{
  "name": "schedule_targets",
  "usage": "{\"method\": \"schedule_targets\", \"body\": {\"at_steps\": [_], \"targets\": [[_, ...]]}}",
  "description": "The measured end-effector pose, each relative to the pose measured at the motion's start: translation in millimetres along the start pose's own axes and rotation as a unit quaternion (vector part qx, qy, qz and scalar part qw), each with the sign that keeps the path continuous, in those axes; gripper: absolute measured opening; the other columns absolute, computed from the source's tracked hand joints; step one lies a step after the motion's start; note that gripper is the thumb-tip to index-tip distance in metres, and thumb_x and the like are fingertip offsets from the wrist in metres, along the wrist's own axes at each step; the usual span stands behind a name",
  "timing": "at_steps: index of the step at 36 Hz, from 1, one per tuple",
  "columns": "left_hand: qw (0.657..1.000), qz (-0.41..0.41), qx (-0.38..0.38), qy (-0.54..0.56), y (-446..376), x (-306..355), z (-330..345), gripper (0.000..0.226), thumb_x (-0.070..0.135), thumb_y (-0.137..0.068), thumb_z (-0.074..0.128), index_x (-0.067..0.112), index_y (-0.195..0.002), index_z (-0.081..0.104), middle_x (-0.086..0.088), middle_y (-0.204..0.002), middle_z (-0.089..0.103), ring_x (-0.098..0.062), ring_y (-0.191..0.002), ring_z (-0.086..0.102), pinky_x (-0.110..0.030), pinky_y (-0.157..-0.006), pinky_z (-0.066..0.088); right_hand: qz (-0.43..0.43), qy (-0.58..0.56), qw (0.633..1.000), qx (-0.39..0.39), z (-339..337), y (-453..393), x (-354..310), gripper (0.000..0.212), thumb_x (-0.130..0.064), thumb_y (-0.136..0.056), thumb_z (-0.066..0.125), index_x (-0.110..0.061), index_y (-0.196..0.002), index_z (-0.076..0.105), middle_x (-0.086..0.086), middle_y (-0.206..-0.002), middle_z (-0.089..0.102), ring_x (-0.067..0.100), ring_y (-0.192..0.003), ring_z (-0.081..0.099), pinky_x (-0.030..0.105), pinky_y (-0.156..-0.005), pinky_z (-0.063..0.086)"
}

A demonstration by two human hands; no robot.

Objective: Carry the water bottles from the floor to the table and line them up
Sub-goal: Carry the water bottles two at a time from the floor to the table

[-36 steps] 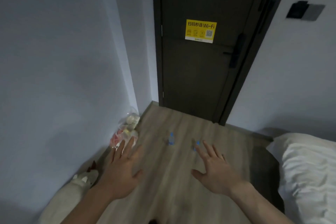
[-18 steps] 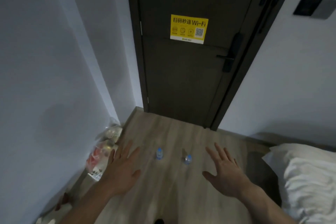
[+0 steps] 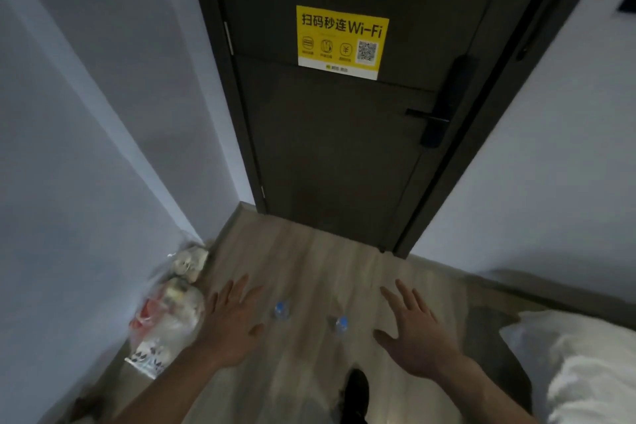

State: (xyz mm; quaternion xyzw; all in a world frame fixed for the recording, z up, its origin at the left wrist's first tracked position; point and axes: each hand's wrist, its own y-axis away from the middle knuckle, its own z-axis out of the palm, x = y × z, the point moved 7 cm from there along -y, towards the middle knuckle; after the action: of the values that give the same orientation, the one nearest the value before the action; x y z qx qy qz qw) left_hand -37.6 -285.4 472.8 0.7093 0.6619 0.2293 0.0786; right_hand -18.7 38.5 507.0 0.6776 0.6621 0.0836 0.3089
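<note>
Two small clear water bottles with blue caps stand upright on the wooden floor in front of a dark door. The left bottle (image 3: pixel 281 310) is just right of my left hand (image 3: pixel 231 325). The right bottle (image 3: pixel 341 324) stands left of my right hand (image 3: pixel 418 332). Both hands hover above the floor with fingers spread and hold nothing. No table is in view.
Clear plastic bags of rubbish (image 3: pixel 168 313) lie against the left wall. The dark door (image 3: pixel 344 148) with a yellow Wi-Fi sticker closes off the far end. A bed with white bedding (image 3: pixel 581 365) fills the lower right. A dark shoe (image 3: pixel 356 392) shows below.
The view has moved closer to the door and the bottles. Both hands have spread further apart, so both bottles now lie between them.
</note>
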Motion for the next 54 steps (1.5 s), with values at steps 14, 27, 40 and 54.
{"method": "schedule_targets", "body": {"at_steps": [14,27,40,54], "targets": [[0.989,-0.111,-0.093,0.014,-138.8,-10.6,73.5,0.070,0.048,-0.094,0.047,0.031,-0.156,0.020,-0.001,-0.165,0.008,-0.027,-0.152,0.011,-0.041,-0.122,0.017,-0.053,0.006,0.991,-0.127,30.0,-212.7,25.7,0.077,-0.051,-0.099,0.050,-0.033,-0.161,0.008,-0.006,-0.170,-0.002,0.023,-0.157,0.004,0.040,-0.122,0.022],[0.954,-0.201,-0.210,0.075,-334.6,-99.3,279.4,0.074,0.044,-0.095,0.055,0.030,-0.156,0.016,-0.004,-0.157,0.027,-0.028,-0.136,0.038,-0.040,-0.104,0.046,0.129,-0.029,0.970,-0.203,235.7,-408.6,122.8,0.065,-0.042,-0.100,0.053,-0.027,-0.157,0.025,-0.003,-0.158,0.032,0.022,-0.139,0.043,0.034,-0.108,0.041],[0.947,-0.214,-0.229,0.069,-468.3,-151.0,478.4,0.063,0.051,-0.093,0.056,0.032,-0.146,0.026,-0.003,-0.129,0.051,-0.024,-0.106,0.061,-0.036,-0.086,0.050,0.225,-0.052,0.943,-0.240,457.5,-539.8,188.3,0.064,-0.051,-0.098,0.053,-0.019,-0.148,0.030,0.006,-0.136,0.058,0.026,-0.122,0.060,0.036,-0.096,0.049],[0.959,-0.223,-0.170,0.038,-483.9,-163.3,517.5,0.047,0.042,-0.098,0.050,0.022,-0.136,0.031,-0.004,-0.116,0.062,-0.023,-0.096,0.067,-0.037,-0.082,0.055,0.224,-0.046,0.960,-0.159,491.8,-583.2,189.3,0.036,-0.032,-0.103,0.051,-0.014,-0.130,0.034,0.004,-0.104,0.068,0.023,-0.085,0.066,0.028,-0.064,0.042]]}}
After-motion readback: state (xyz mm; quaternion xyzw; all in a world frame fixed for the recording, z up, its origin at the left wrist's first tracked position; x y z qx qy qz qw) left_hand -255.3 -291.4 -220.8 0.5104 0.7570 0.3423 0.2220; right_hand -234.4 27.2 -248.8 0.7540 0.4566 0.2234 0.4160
